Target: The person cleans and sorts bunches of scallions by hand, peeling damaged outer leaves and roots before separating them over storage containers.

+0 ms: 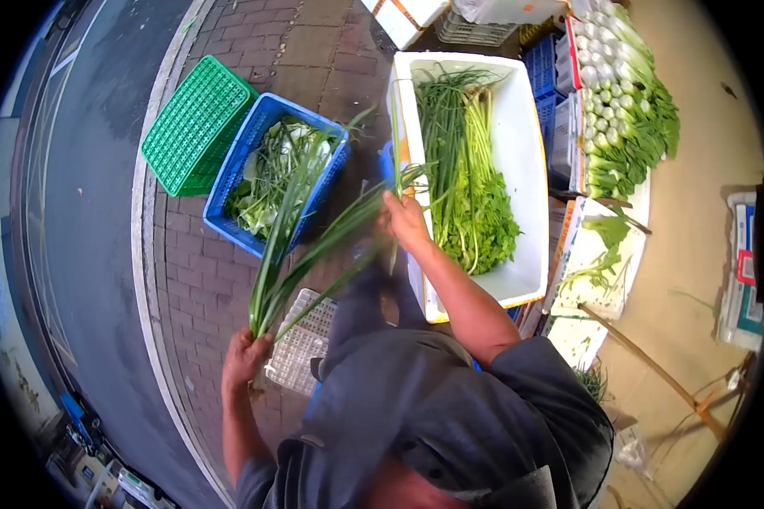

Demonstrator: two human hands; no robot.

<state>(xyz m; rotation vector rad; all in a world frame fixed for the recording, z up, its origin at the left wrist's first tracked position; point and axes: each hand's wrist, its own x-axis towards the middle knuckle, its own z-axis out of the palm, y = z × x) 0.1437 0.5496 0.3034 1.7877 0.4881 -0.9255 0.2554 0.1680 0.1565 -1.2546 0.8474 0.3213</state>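
My left hand (246, 352) is closed round the lower end of a bunch of long, flat green leaves (293, 233), which look like green garlic or leek leaves. They fan up and to the right, partly over a blue plastic basket (238, 182). Loose greens and leaf trimmings (272, 174) lie in that basket. By the near left edge of a white foam box (522, 204), my right hand (405, 222) has its fingers closed on some of the leaf strands. Inside the box lie thin dark green stalks (441, 119) and leafy celery (481, 199).
An upturned green crate (195, 127) stands beside the blue basket, near the curb (148, 254). A grey plastic crate (301, 343) lies on the brick pavement below my arms. At the right, stacked white-stemmed greens (611, 102) stand by a foam lid (607, 254) and a wooden stick (645, 360).
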